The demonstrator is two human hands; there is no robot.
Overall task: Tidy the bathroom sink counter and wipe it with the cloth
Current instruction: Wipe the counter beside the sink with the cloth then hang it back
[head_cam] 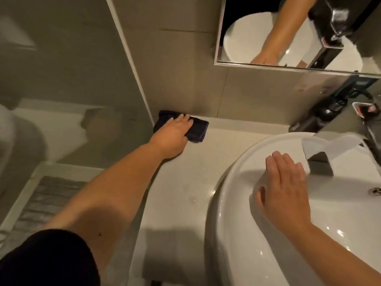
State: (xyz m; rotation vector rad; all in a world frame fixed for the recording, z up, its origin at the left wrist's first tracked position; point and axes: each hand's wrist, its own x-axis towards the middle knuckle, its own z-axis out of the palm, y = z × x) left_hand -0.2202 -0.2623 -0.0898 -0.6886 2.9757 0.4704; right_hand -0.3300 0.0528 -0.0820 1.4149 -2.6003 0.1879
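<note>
Your left hand (175, 134) presses flat on the dark cloth (195, 129), fingers spread, not pinching it. The cloth sits in the far left corner of the surface (185, 182), touching the back wall. Your right hand (286, 188) rests open on the sink (226, 203) rim, holding nothing. The open room runs toward you, between the left edge and the sink.

place: bathroom — white basin (237, 203) | wall mirror (257, 65) | tiled wall (185, 83) — tap (321, 164)
</note>
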